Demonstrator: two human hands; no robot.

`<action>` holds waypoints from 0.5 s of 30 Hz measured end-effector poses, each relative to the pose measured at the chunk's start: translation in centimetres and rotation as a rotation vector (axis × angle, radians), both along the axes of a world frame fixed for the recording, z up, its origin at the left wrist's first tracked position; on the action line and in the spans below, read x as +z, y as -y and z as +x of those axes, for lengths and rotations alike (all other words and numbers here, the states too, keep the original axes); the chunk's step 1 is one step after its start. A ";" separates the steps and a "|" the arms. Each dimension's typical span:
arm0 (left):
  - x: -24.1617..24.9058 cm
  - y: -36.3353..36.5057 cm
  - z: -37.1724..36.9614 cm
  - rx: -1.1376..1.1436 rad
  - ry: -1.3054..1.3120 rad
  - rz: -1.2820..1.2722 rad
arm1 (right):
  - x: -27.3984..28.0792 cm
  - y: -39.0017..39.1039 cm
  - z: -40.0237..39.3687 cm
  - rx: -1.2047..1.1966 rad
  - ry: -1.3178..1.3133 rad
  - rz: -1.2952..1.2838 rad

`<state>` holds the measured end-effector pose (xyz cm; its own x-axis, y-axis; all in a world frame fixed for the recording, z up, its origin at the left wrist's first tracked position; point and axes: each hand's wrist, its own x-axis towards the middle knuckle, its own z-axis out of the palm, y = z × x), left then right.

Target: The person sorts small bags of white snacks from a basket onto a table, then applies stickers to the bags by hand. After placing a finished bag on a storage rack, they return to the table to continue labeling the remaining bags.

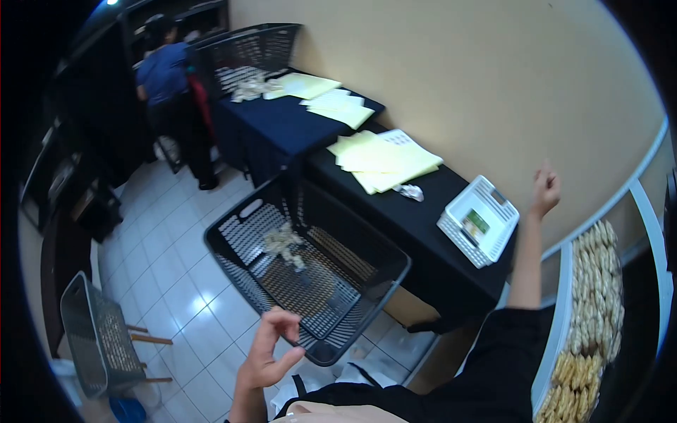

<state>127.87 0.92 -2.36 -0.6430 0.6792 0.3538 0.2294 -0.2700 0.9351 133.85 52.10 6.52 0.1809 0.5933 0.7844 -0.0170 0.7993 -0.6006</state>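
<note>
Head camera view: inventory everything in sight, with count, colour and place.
Large basket: one, black, centre
Loose pieces: uncounted, pale, inside it
White basket: one, white, near table
Green item: one, green, inside white basket
Sheets: several, yellow and white, both tables
Scrap: one, white, beside near sheets
Far basket: one, dark, far table
Pale heap: one, pale, beside far basket
Side basket: one, grey, lower left
Blue object: one, blue, bottom left
Packed items: many, pale and yellow, right edge
Co-worker: one, blue top, upper left
Left hand: one, bare, by large basket's rim
Right hand: one, bare, raised near wall
</note>
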 end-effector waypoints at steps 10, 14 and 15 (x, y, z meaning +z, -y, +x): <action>12.9 8.7 0.2 -0.592 -0.378 0.688 | -11.0 36.4 -8.1 1.199 0.339 -0.342; 13.7 12.1 -1.3 -0.425 -0.420 0.706 | -12.1 43.7 -9.9 1.309 0.472 -0.314; 13.5 13.0 -2.0 -0.402 -0.414 0.710 | -12.7 45.1 -10.7 1.326 0.478 -0.364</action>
